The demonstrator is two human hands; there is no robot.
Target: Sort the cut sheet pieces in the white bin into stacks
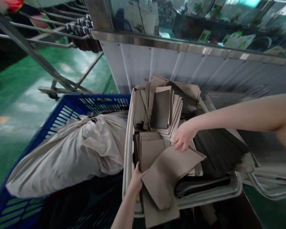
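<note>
A white plastic bin (127, 152) is packed with stacks of cut beige and dark grey pieces, which look like leather or fabric panels. My right hand (184, 135) is closed on the upper edge of a bent beige panel (168, 168) lying over the stacks. At the bin's left side, my left hand (136, 179) grips the panels by their left edge; its thumb shows and the other fingers are hidden beneath. Another beige panel (160, 214) hangs below the bent one, over the near rim. Upright panels with a dark face (160, 108) stand at the back of the bin.
Left of the bin, a blue plastic crate (54, 121) holds a tied cloth sack (85, 152). A ribbed metal wall (152, 63) with a window stands behind. Another tray (264, 187) lies to the right, and a wheeled metal rack (45, 66) is at the far left.
</note>
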